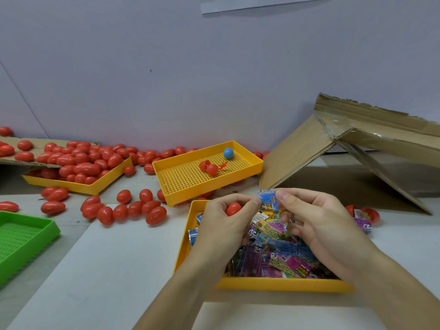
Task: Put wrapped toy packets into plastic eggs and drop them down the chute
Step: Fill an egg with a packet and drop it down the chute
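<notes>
My left hand curls around a red plastic egg and its fingertips also touch a small blue wrapped packet. My right hand pinches that same packet from the right. Both hands hover over a yellow tray filled with several colourful wrapped toy packets. A cardboard chute slopes at the right, behind my right hand.
Several red eggs lie loose on the table; more fill a yellow tray at the left. A perforated yellow tray holds an opened red egg and a blue ball. A green tray sits at the left edge. An opened egg with a packet lies at the right.
</notes>
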Motion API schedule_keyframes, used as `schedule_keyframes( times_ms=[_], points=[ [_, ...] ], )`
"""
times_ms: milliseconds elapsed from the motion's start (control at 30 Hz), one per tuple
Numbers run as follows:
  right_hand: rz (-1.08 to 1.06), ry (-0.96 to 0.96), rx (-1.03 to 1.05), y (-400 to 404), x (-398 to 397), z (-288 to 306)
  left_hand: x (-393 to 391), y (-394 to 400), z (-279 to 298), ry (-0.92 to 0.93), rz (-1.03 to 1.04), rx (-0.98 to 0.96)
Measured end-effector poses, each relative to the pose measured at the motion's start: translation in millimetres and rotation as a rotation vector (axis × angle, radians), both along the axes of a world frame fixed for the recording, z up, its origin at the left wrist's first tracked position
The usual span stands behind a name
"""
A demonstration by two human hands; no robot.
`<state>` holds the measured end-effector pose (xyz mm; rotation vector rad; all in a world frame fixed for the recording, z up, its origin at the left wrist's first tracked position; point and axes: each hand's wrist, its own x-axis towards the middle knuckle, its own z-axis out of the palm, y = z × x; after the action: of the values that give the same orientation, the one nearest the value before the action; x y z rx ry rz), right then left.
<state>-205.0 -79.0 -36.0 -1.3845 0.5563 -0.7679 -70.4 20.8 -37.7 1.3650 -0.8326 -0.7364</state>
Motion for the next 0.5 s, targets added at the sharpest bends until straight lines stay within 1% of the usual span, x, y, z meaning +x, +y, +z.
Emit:
schedule_keyframes(
  times_ms=[233, 500],
  points=[
    [-0.041, 0.071, -0.116, 1.6, 0.5, -0.4, -2.4, 0.2, 0.6, -0.094, -0.019, -0.019],
    [-0.103, 0.036, -0.114, 1.6, -0.3, -0.3, -0.5, 0.6, -0.4, -0.054, -0.036, -0.014]
  ],
)
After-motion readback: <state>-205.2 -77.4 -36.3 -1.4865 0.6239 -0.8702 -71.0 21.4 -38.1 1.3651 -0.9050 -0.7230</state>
